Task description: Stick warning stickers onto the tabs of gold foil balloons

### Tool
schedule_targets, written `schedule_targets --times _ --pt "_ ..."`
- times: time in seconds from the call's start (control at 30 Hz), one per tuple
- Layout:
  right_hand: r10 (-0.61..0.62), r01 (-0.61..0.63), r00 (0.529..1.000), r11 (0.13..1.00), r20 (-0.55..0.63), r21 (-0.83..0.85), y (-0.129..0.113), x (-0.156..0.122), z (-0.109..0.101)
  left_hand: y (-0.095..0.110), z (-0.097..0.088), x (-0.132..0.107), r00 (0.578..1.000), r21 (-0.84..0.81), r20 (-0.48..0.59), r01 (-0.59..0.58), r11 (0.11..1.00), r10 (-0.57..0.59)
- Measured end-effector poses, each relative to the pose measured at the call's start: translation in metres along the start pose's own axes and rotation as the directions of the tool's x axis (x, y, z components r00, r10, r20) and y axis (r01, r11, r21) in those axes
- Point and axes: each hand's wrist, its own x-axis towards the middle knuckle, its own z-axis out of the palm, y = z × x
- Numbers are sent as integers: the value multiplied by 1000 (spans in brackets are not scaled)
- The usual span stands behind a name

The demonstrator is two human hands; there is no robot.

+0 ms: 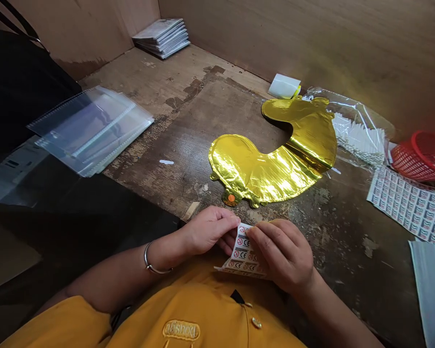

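Note:
A small sheet of stickers (241,254), printed with CE marks and red warning circles, is held close to my body at the table's front edge. My left hand (212,228) pinches its upper left corner between thumb and fingers. Across the right side of the sheet, my right hand (286,251) grips with thumb and fingertips near the top. The sheet's lower edge is bent over. Just beyond both hands lies a flat gold foil balloon (275,174), curved in shape, with a round orange sticker (231,198) on a tab at its near edge.
Clear plastic sleeves (94,130) are stacked on the left, overhanging the edge. A pile of flat packets (163,37) stands in the back corner. At right are a bag of white sticks (362,137), a red basket (420,157) and a larger sticker sheet (409,203).

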Motion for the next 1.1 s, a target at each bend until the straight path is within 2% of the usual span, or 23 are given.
schedule_targets --times 0.07,0.17,0.27,0.33,0.43,0.53,0.6,0.67,0.77,0.8,0.83,0.9,0.97,1.03,1.1 --pt "15 -15 1000 1000 -2 13 -3 1 -1 0 1 0 1000 -24 -26 3 1000 -3" --pt "169 -165 985 980 -30 108 -9 4 0 -1 3 0 998 -44 -55 -15 999 13" --pt "363 -343 930 917 -63 205 -14 7 6 -3 5 0 998 -54 -44 -47 997 45" --pt "435 -410 897 883 -74 228 -17 7 12 -4 6 0 995 -60 -51 -85 995 82" --pt "469 -437 876 871 -113 224 -22 6 21 -5 7 -2 989 -56 -63 -140 989 136" --pt "460 -423 875 878 -149 226 -27 5 26 -6 7 -3 990 -42 -64 -131 991 128" --pt "513 -466 847 843 -140 267 -29 4 25 -7 6 -3 990 -21 -84 -113 993 111" --pt "631 -560 766 749 -124 354 -27 3 21 -8 5 -4 990 0 -95 -102 995 102" --pt "809 -662 582 529 -81 530 -17 3 10 -9 3 -6 993 28 -63 -97 995 98" --pt "840 -669 541 462 -45 583 -12 5 6 -9 3 -7 991 58 -54 -116 992 119" --pt "853 -664 521 405 1 628 -7 7 3 -9 2 -8 985 116 -51 -155 981 162" --pt "836 -645 539 332 101 688 0 11 -4 -8 0 -9 945 322 -54 -290 901 323" --pt "795 -640 582 318 171 700 3 16 -9 -6 -2 -9 869 554 2 -413 723 495" --pt "757 -651 619 347 207 675 1 19 -12 -3 -3 -9 810 680 87 -474 559 581" --pt "727 -664 649 396 224 635 -3 19 -14 -1 -5 -9 788 713 119 -491 501 604"
